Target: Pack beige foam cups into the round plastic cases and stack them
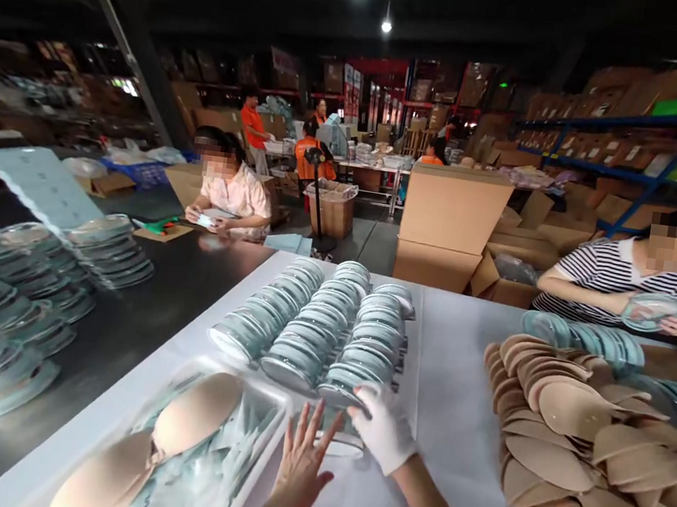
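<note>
head view — left hand (302, 456) bare, fingers spread flat on the white sheet (452, 383), holding nothing. gloved right hand (382, 427) pinches the front packet of the near row of stacked packets (364, 347). three rows already lined up, looks well along — beige cup pile (576, 431) on the right and a clear tray (192, 441) of cups not yet packed.
</note>
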A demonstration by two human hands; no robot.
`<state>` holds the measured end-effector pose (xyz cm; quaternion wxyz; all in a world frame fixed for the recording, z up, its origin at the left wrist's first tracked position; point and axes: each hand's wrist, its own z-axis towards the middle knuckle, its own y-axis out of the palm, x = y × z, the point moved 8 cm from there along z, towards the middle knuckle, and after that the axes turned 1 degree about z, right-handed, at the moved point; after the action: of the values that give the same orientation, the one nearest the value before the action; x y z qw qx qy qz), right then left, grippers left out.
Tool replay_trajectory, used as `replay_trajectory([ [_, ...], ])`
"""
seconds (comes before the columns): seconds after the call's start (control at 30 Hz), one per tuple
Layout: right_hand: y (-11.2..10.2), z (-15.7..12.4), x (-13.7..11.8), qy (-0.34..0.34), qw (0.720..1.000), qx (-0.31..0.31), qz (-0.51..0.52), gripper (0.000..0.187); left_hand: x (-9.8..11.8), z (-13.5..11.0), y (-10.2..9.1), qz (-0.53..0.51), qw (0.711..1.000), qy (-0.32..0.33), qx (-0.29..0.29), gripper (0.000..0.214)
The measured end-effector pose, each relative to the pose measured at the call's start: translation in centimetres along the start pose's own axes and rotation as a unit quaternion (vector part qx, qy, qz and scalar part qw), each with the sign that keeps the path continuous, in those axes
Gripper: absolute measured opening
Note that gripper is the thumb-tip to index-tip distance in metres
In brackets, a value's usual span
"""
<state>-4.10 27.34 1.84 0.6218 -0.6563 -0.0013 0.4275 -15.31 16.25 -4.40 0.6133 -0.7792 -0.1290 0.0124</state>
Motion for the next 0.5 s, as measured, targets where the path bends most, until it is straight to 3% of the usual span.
replay_trajectory([
  [0.1,-4.8,5.2,5.0,0.064,0.993,0.102,0.003,0.039,0.8,2.5,0.0,0.026,0.998,0.049,0.036,0.106],
  [0.17,-6.3,10.3,7.7,0.107,0.988,0.095,-0.05,0.052,0.9,3.6,0.4,0.038,0.996,0.071,0.05,0.12],
  [0.3,-5.2,21.4,9.0,0.083,0.983,0.03,-0.158,0.064,2.6,5.1,1.4,0.025,0.983,0.178,0.033,0.124],
  [0.37,-3.7,25.0,9.3,0.085,0.982,0.007,-0.166,0.065,4.0,5.4,1.0,0.004,0.971,0.236,0.046,0.116],
  [0.43,-2.4,26.5,9.8,0.094,0.98,-0.013,-0.174,0.063,4.7,5.7,0.2,-0.01,0.966,0.25,0.07,0.11],
  [0.5,-1.7,25.9,10.3,0.114,0.973,-0.021,-0.201,0.062,4.7,5.6,-0.2,-0.02,0.967,0.238,0.085,0.108],
])
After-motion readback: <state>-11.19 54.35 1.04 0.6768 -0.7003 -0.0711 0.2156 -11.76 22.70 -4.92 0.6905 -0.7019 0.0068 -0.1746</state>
